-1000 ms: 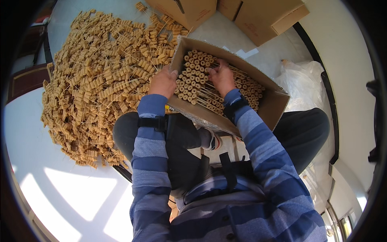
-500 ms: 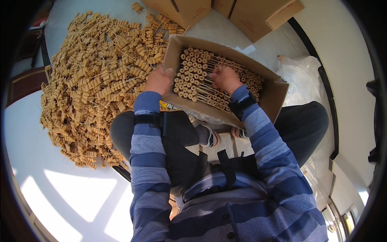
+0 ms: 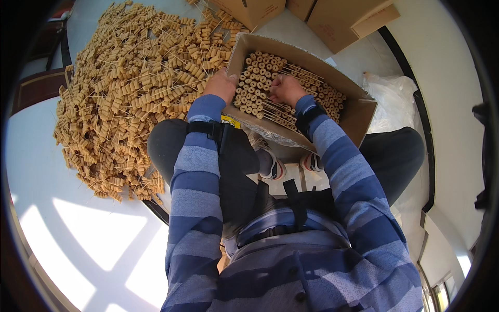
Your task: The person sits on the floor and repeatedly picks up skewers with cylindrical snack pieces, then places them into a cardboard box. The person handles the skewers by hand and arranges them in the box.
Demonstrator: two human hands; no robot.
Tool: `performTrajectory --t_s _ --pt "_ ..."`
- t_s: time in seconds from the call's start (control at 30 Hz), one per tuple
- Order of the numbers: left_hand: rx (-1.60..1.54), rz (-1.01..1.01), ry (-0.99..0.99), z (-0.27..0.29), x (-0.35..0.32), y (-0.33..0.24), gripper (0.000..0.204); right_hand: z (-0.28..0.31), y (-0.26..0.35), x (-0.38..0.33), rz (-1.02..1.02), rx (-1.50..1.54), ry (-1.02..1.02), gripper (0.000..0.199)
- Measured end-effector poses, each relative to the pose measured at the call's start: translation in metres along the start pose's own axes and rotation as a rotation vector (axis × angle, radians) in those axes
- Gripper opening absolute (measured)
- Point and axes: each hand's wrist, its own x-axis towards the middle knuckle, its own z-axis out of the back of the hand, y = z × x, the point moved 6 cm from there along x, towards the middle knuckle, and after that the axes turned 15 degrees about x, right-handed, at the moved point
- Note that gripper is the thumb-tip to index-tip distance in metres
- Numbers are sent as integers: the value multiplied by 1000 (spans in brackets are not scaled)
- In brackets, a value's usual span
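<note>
An open cardboard box (image 3: 303,48) sits tilted in front of my knees. Packed inside are rows of skewers (image 3: 255,78), tan ridged ring pieces threaded on thin sticks, their round ends facing up at the left and more at the right. At the box's left wall, my left hand (image 3: 221,86) is closed on the rim. My right hand (image 3: 287,90) reaches into the box, fingers pinched together over the bare sticks between the two groups. Whatever those fingertips hold is hidden.
A large heap of loose skewers (image 3: 125,99) spreads over the floor to the left. More cardboard boxes (image 3: 348,23) stand at the back. Clear plastic sheeting (image 3: 390,101) lies to the right by the wall. My bent legs flank the box.
The view has shifted, so the box and heap appear farther right and higher. Within the box, my right hand has moved left toward the ring ends. My left hand stays at the rim.
</note>
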Motion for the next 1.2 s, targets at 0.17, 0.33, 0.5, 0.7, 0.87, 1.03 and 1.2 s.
performTrajectory --t_s 0.17,0.33,0.5,0.7,0.87,1.03,1.2 --pt "0 44 25 1 -1 -1 56 43 50 -57 279 -436 84 40" --pt "-153 32 -206 60 -43 -15 61 23 37 -177 532 -824 359 78" --pt "-560 -115 -482 146 -170 44 49 -3 -1 -200 596 -1042 121 26" --pt "-844 486 -672 86 -327 273 41 5 -11 -190 505 -1221 62 26" --pt "-1047 954 -460 -127 -405 371 35 -5 6 -213 620 -1099 84 45" --pt "-1277 1061 -315 -243 -375 383 32 -14 41 -228 686 -1049 73 44" --pt "-1280 998 -359 -226 -311 424 38 -33 64 -226 651 -1124 63 38"
